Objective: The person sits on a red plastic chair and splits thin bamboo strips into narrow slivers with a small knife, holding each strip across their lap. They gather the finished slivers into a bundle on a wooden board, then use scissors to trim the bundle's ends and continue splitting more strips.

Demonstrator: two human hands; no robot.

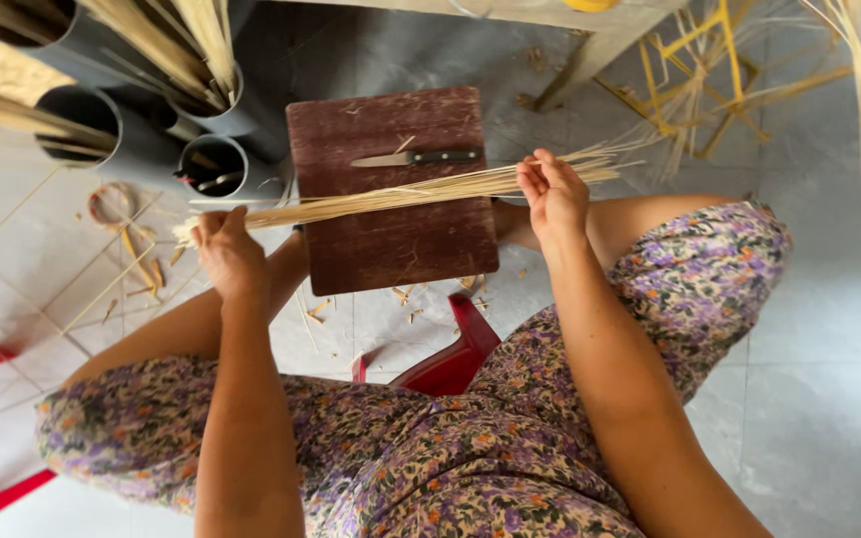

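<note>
- left hand (pixel 223 251) and right hand (pixel 553 194) both clenched round the stick bundle (pixel 401 189)
- knife (pixel 417 157) just past the fingers, on the board (pixel 391 249)
- open floor (pixel 819 329) right of the board's edge

Pale straw sticks (pixel 401 191), dark reddish-brown board (pixel 391 229).

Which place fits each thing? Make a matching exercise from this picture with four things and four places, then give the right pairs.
Things:
1. knife
2. bundle of thin sticks
3. grey tubes
4. red stool

Places:
A. under the person, between the knees
B. lying on the dark wooden board
C. on the floor at upper left, holding strips
D. held in the left hand and right hand

Pairs: 1-B, 2-D, 3-C, 4-A
</note>
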